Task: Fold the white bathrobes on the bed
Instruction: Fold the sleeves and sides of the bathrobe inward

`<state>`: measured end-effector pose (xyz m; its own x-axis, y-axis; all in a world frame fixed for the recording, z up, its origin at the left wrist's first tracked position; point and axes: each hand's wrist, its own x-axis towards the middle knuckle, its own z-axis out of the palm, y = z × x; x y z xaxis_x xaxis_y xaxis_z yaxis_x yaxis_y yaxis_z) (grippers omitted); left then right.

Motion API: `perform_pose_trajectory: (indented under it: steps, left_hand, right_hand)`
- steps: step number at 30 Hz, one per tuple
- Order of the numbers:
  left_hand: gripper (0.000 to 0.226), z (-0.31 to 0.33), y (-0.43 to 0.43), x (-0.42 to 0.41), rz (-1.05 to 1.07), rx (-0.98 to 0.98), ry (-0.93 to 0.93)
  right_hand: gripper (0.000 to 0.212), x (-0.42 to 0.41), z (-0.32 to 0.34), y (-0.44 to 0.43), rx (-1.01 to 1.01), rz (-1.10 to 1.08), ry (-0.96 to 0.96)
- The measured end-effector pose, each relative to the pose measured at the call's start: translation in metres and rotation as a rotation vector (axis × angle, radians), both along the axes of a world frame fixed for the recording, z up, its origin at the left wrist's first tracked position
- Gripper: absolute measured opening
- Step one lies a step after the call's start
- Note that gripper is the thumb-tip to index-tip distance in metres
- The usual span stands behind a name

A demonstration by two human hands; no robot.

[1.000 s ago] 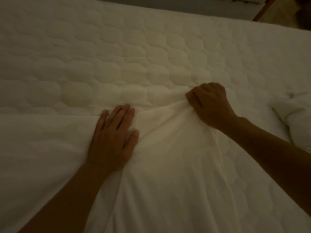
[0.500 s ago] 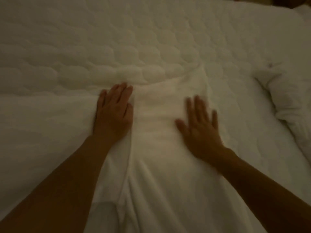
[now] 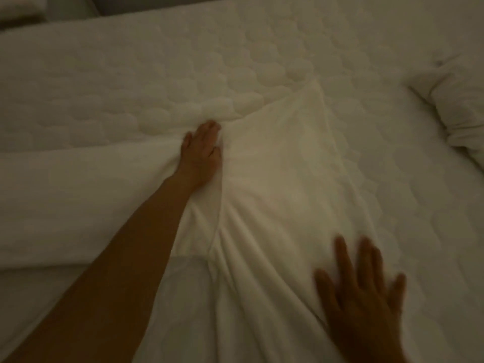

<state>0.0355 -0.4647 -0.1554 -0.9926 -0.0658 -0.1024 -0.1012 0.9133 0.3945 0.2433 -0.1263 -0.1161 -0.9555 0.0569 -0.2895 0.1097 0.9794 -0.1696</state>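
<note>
A white bathrobe [image 3: 282,184] lies spread on the quilted bed [image 3: 157,74], with a folded panel running up the middle and creases toward the near edge. My left hand [image 3: 203,150] rests flat on the robe beside the panel's left edge, fingers together, pressing the cloth down. My right hand [image 3: 364,292] lies flat and blurred on the robe's lower right part, fingers spread, holding nothing. The light is dim.
A second bunched white cloth [image 3: 461,111] lies at the bed's right side. A grey strip [image 3: 78,6] beyond the bed's far edge shows at the top left.
My right hand let go of the panel's top edge, then slid flat down the robe toward me. My left hand stayed pressed at the fold.
</note>
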Motion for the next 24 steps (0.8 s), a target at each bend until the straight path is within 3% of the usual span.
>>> perform_pose_trajectory:
  steps: [4, 6, 8, 10, 13, 16, 20, 24]
  left_hand:
    - [0.066, 0.025, 0.009, -0.014, 0.028, -0.208, -0.294]
    - [0.07, 0.051, 0.037, -0.008, 0.146, -0.328, -0.203]
    - [0.069, 0.07, 0.097, 0.02, 0.197, -0.312, 0.039]
    - [0.063, 0.058, 0.155, 0.076, 0.016, -0.244, 0.168]
    - [0.069, 0.022, 0.178, 0.131, -0.241, -0.306, -0.085]
    - [0.069, 0.007, 0.174, 0.12, -0.232, -0.35, -0.161]
    - [0.07, 0.048, 0.198, 0.127, -0.161, -0.438, -0.25]
    - [0.071, 0.045, 0.263, 0.241, -0.126, -0.325, -0.182]
  right_hand:
    - [0.067, 0.077, 0.002, 0.051, 0.029, -0.155, -0.011]
    - [0.067, 0.089, 0.002, 0.058, 0.015, -0.146, -0.038]
    - [0.069, 0.092, 0.0, 0.059, 0.004, -0.137, -0.068]
    - [0.068, 0.093, -0.002, 0.06, 0.009, -0.113, -0.088]
    - [0.067, 0.094, -0.005, 0.065, 0.021, -0.078, -0.068]
    - [0.068, 0.092, -0.007, 0.07, -0.01, -0.076, -0.087]
    - [0.07, 0.11, 0.006, 0.078, -0.097, -0.01, -0.073]
    - [0.069, 0.153, 0.014, 0.094, -0.157, 0.109, -0.023]
